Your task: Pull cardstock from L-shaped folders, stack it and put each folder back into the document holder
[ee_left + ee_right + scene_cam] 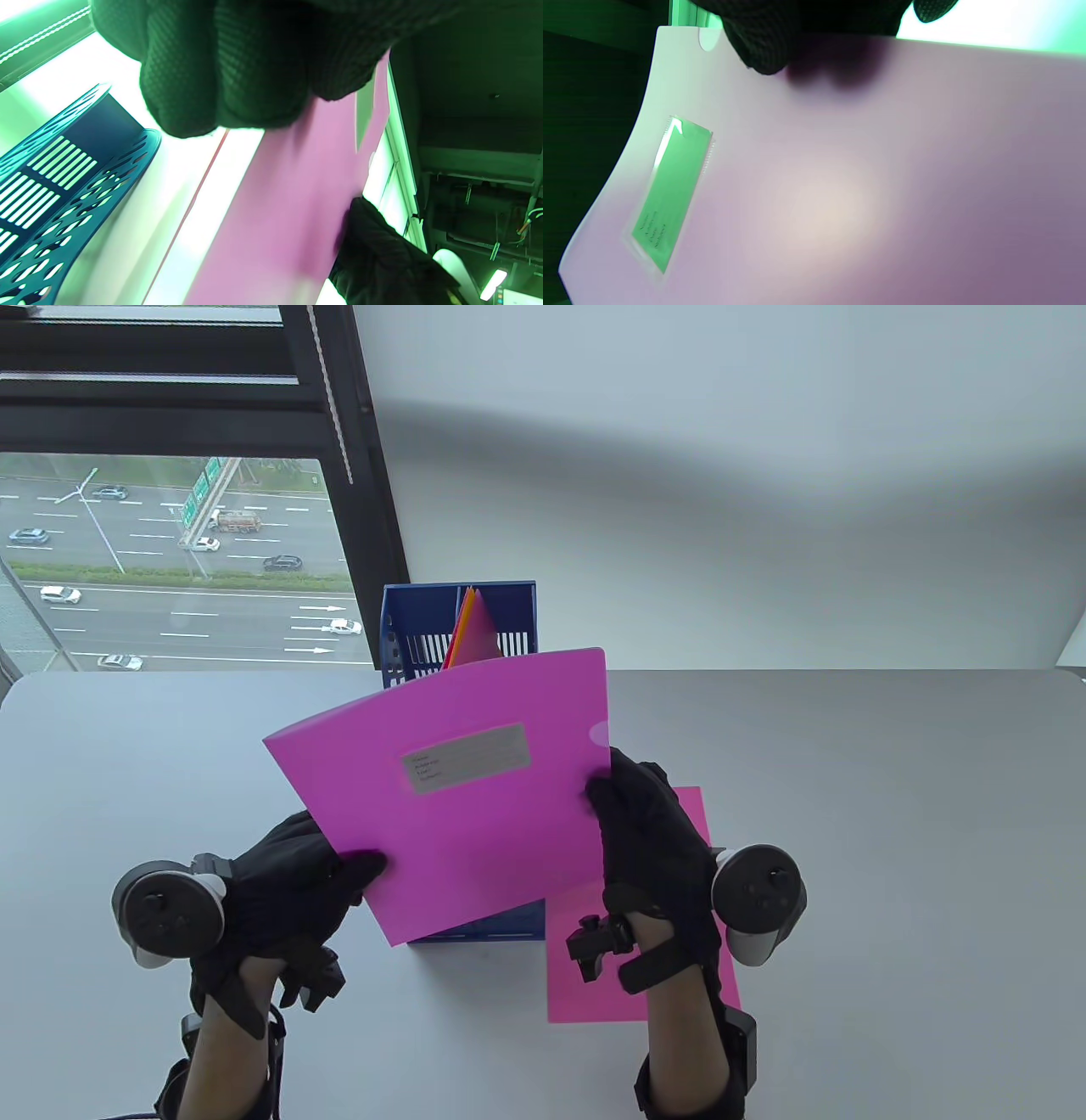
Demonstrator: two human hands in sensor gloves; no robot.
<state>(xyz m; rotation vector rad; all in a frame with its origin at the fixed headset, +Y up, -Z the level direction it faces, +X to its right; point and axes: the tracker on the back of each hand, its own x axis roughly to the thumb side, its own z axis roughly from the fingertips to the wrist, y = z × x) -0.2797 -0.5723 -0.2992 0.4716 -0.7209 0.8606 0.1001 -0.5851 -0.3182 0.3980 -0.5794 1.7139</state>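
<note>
Magenta folder (458, 789), grey-labelled, tilted, pinched by both hands.

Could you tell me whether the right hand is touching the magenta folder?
Touching: in the table view the right hand pinches the magenta folder at its right edge, thumb on the front.

The magenta L-shaped folder (458, 789) looks like thin, smooth, translucent plastic with a soft sheen, and bears a pale paper label (465, 758). The blue document holder (407, 640) is rigid perforated plastic. Both gloves (280, 891) are black knit cloth, matt and finely textured. The pink cardstock (611, 976) looks matt. The table (891, 848) is smooth, matt grey.
</note>
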